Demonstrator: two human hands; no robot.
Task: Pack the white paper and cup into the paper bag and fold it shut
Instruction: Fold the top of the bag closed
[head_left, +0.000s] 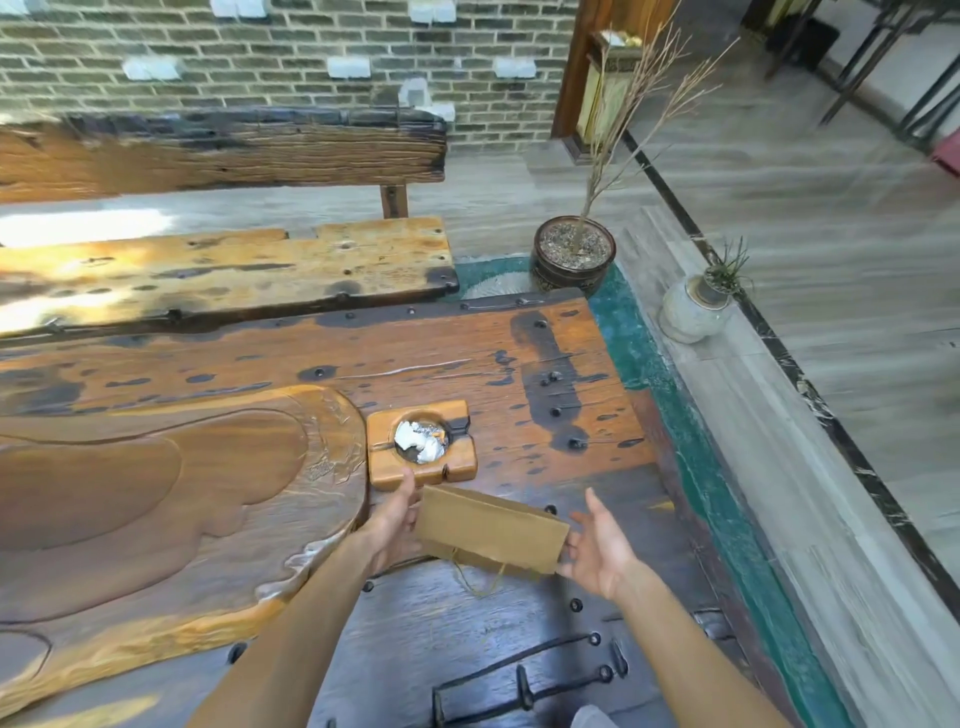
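A flat brown paper bag (491, 530) is held just above the wooden table, long side across, with its string handle (478, 582) dangling below. My left hand (392, 525) holds the bag's left end, thumb up along the edge and fingers hidden behind it. My right hand (597, 545) is spread wide, its fingertips touching the bag's right edge and its thumb well away from it. Something crumpled and white, like paper (421, 441), lies in the round hollow of a wooden block (457, 467) just beyond the bag. No cup is in view.
The dark plank table (545, 364) has studs and iron fittings near me, and a large carved wooden tray (156, 493) on its left. A wooden bench (234, 270) stands behind it. A plant pot (571, 260) and a small vase (693, 312) stand on the floor to the right.
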